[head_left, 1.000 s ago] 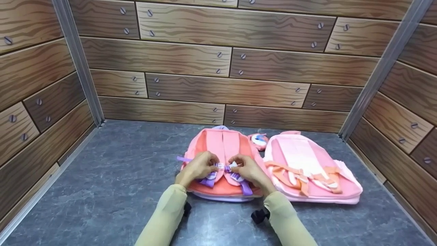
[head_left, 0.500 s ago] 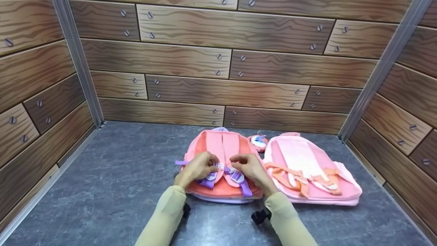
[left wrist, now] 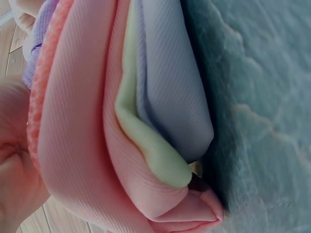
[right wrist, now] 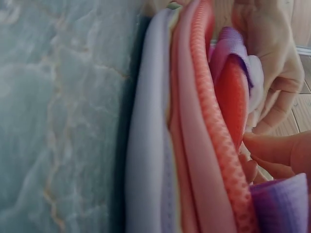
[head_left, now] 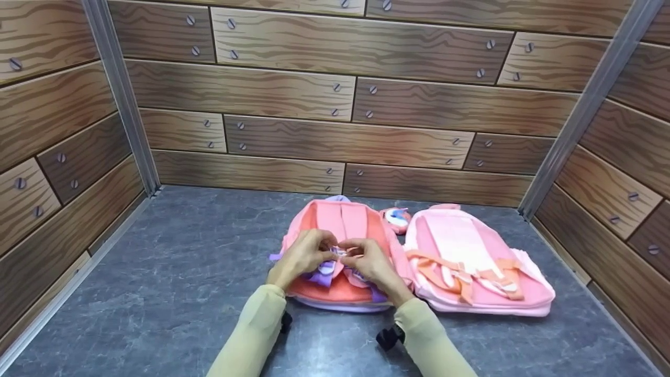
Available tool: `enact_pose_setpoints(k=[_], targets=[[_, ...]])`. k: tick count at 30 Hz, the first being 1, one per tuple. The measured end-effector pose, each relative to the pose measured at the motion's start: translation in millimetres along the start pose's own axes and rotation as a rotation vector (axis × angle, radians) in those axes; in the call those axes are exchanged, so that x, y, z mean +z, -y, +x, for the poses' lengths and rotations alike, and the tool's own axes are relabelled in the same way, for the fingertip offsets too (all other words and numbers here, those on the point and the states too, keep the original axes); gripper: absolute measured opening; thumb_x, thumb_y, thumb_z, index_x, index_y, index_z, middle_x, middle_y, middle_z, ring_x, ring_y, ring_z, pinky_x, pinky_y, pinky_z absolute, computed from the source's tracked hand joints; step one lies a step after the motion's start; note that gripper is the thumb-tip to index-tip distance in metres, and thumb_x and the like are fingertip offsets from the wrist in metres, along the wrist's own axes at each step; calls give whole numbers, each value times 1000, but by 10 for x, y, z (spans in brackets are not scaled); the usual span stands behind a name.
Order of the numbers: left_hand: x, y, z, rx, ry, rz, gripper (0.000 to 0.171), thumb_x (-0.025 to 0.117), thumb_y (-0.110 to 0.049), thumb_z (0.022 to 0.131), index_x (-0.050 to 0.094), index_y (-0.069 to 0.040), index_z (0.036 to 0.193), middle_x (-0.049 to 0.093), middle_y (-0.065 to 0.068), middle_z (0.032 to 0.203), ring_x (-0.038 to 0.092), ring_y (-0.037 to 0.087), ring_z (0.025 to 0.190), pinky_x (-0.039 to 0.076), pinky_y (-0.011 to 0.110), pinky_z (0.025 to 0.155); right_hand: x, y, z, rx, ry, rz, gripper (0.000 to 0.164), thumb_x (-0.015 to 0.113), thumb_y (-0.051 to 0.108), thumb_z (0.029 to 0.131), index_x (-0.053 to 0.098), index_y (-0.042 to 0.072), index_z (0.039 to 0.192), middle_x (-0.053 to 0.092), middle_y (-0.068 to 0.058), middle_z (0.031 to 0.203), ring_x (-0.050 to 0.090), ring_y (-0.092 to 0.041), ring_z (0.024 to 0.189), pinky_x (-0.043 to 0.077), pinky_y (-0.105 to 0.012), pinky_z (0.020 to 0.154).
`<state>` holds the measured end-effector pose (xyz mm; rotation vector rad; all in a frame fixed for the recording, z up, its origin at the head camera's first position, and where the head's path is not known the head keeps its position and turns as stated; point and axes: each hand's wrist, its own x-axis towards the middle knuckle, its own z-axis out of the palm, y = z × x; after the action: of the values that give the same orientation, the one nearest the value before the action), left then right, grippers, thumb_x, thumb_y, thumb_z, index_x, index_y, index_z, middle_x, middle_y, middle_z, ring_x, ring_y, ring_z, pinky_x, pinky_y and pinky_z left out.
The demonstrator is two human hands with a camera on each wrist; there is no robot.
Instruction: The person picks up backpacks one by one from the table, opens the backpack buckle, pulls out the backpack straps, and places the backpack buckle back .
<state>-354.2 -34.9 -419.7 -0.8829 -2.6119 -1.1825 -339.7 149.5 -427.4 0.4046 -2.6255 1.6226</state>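
A coral-pink backpack (head_left: 340, 217) lies with its shoulder straps up. My left hand (head_left: 303, 257) pinches a white buckle (head_left: 340, 253) on the purple webbing across the straps. From the other side my right hand (head_left: 372, 262) closes thumb and fingers on the same buckle, the two hands' fingertips almost meeting. The fingers partly hide the buckle. In the right wrist view, the left hand (right wrist: 274, 63) is above a coral shoulder strap (right wrist: 231, 104), and a purple strap (right wrist: 282, 204) hangs below the right hand (right wrist: 286, 150). The left wrist view shows mostly the bag's layered side (left wrist: 80, 107).
A pale pink backpack (head_left: 460, 238) with orange straps lies against the coral one on the right. Between their tops sits a round charm (head_left: 397, 219). Wood-patterned walls (head_left: 335, 99) enclose the grey table (head_left: 183, 272) at the back and both sides.
My right hand loosened from the purple webbing right of the buckle, then moved left to the buckle beside my left hand. The left hand has barely moved.
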Motion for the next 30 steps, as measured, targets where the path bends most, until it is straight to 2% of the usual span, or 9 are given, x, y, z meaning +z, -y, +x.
enact_pose_setpoints(k=[6, 10, 14, 17, 23, 30], targets=[[-1, -13, 11, 72, -9, 45, 17, 73, -9, 85, 72, -5, 101, 70, 4, 79, 55, 5, 68, 50, 22, 65, 14, -6, 12, -37, -20, -59, 32, 78, 16, 82, 73, 6, 112, 74, -11, 106, 69, -20, 92, 54, -27, 79], [-26, -13, 4, 76, 15, 81, 22, 74, -10, 85, 73, -4, 106, 70, 5, 82, 60, 12, 73, 51, 28, 70, 7, -11, 2, -42, -20, -62, 28, 77, 15, 83, 74, 7, 110, 74, -10, 106, 69, -20, 94, 54, -28, 81], [-43, 4, -19, 74, 40, 162, 16, 76, -15, 83, 76, -6, 96, 67, 5, 79, 61, 24, 81, 46, 35, 77, 9, -43, 7, -54, -20, -75, 25, 76, 9, 82, 74, 6, 107, 75, -11, 103, 70, -20, 91, 54, -26, 76], [-39, 9, -30, 81, 45, 206, 12, 76, -17, 83, 77, -7, 91, 64, 5, 77, 58, 25, 82, 42, 37, 77, 16, -61, 15, -59, -24, -88, 24, 75, 7, 82, 74, 4, 106, 74, -13, 102, 70, -22, 90, 54, -26, 75], [-28, 8, -35, 107, 32, 216, 11, 72, -15, 86, 74, -6, 92, 63, 8, 83, 57, 22, 83, 45, 36, 76, 31, -52, 10, -80, -36, -91, 23, 74, 5, 82, 72, 3, 105, 73, -13, 100, 69, -22, 89, 56, -28, 77], [-6, 8, -29, 80, 30, 172, 12, 69, -14, 89, 72, -4, 95, 63, 6, 84, 58, 20, 82, 48, 32, 74, 38, -39, 6, -172, -56, -227, 24, 75, 11, 82, 75, 7, 106, 74, -9, 94, 67, -20, 87, 55, -32, 75]])
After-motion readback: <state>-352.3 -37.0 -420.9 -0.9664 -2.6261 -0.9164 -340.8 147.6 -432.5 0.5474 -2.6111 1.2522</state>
